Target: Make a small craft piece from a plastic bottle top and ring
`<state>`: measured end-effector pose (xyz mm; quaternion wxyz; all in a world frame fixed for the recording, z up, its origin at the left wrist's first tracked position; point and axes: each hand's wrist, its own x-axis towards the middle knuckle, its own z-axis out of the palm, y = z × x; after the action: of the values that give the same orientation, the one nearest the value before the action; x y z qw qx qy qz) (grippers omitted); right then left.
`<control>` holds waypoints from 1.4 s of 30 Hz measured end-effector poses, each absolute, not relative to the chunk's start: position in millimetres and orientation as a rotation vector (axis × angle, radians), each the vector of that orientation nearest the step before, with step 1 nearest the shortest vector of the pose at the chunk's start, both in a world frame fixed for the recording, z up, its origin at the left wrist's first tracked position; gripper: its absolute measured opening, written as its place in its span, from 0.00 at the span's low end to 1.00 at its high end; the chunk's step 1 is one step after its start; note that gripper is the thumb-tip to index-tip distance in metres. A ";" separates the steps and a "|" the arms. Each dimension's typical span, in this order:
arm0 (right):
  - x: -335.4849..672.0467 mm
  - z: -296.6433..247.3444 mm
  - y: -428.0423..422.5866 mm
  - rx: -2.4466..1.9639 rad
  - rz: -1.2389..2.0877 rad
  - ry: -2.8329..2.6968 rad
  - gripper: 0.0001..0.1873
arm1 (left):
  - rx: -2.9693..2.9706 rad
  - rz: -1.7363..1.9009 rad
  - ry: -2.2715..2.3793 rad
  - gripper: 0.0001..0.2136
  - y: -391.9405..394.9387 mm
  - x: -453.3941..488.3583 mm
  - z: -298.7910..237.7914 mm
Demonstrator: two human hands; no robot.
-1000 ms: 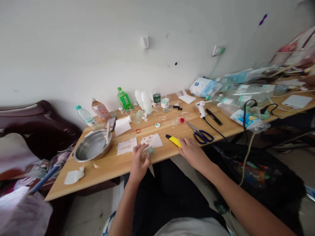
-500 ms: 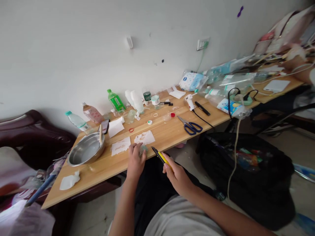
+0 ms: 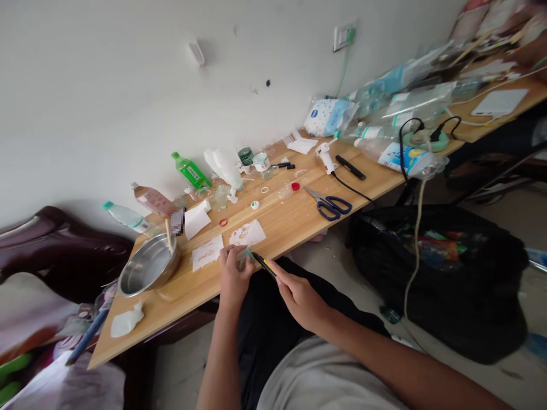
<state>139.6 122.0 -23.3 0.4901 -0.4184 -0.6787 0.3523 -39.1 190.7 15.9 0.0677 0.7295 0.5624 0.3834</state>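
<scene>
At the front edge of the table, my left hand [image 3: 234, 269] has its fingers curled round a small clear, greenish plastic piece [image 3: 244, 257], perhaps a cut bottle part. My right hand [image 3: 296, 291] grips a yellow and black utility knife [image 3: 265, 265] from above. The knife's tip points left and meets or nearly meets the plastic piece; whether it touches, I cannot tell. Just behind my left hand lie two torn pieces of white paper, the left sheet [image 3: 207, 253] and the right sheet [image 3: 248, 233].
A metal basin [image 3: 149, 266] stands at the left of the wooden table [image 3: 282, 228]. Navy-handled scissors [image 3: 329, 205], a white glue gun [image 3: 326, 158] and a black pen-like stick [image 3: 350, 167] lie to the right. Bottles line the wall. A black bag [image 3: 444, 307] sits on the floor.
My right hand has brought the utility knife left, from apart to right beside the plastic piece. My left hand keeps its hold at the table edge. The camera view has tilted somewhat.
</scene>
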 end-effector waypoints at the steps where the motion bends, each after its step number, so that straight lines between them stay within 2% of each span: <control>1: 139.0 -22.2 122.3 -1.032 0.853 -1.649 0.27 | 2.197 1.152 1.697 0.11 191.1 -39.2 16.8; 22: 140.0 -0.2 121.9 -1.183 0.824 -1.678 0.27 | 2.263 1.120 1.727 0.09 191.7 -37.8 15.6; 42: 150.8 20.4 124.9 -1.218 0.852 -1.704 0.25 | 2.398 1.193 1.680 0.12 184.1 -35.7 3.8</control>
<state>150.8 124.9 20.4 0.4261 -0.4872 -0.6818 0.3410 -35.7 184.1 3.8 -0.0099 0.7584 0.5313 0.3775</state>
